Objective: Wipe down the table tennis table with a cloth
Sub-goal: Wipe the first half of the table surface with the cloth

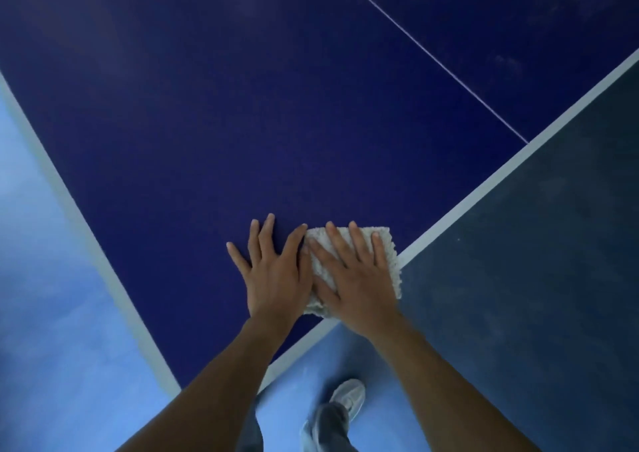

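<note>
The dark blue table tennis table [259, 106] fills most of the head view, with its near corner pointing at me. A folded white fluffy cloth [390, 261] lies on the tabletop against the white border line of the right edge. My right hand [356, 278] presses flat on the cloth with straight, spread fingers. My left hand [273, 275] lies flat on the bare tabletop just left of the cloth, its index finger and thumb touching the cloth's edge.
A thin white centre line [432, 57] runs across the table at upper right. Light blue floor [52, 313] lies left of and below the corner, darker floor [536, 278] to the right. My shoe [349, 396] and trouser leg show below the table corner.
</note>
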